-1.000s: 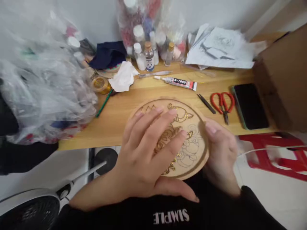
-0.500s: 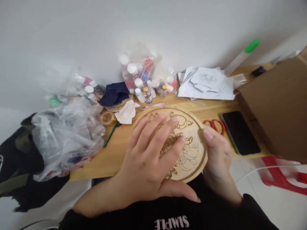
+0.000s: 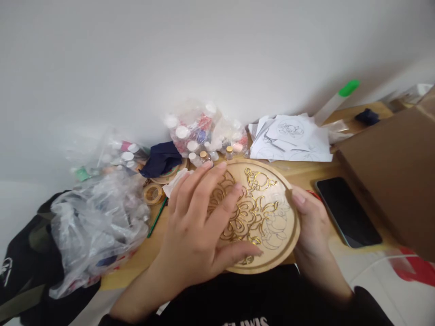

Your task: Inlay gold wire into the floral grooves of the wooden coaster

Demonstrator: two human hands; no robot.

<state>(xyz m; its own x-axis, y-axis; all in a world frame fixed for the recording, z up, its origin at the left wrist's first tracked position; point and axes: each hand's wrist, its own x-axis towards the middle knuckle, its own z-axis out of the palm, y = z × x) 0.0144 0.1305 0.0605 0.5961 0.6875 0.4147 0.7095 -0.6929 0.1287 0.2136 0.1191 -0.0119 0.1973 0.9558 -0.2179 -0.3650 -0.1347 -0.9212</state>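
Observation:
A round wooden plate (image 3: 265, 166) with a raised rim is tilted up in front of me. Raised gold outlines of flowers and petals cover much of it, while the right part carries only thin pencil lines. My right hand (image 3: 311, 217) grips the plate's right edge, thumb on the rim and the other fingers hidden behind. Spread fingers of my left hand (image 3: 197, 224) lie over the plate's left side, hiding part of the pattern; whether they press on it I cannot tell. Nothing is held in that hand.
Behind the plate stand bagged bottles (image 3: 193, 131) and drawn-on papers (image 3: 292, 136). A phone (image 3: 348, 212) and a cardboard box (image 3: 390, 167) are at right. Leftward lie a plastic bag (image 3: 102, 217), a tape roll (image 3: 152, 194), a green pencil (image 3: 157, 218) and a dark blue cloth (image 3: 161, 159).
My left hand has shifted left across the plate, uncovering more of the gold pattern. My right hand keeps its grip. The whole view has tipped, so the table sits lower.

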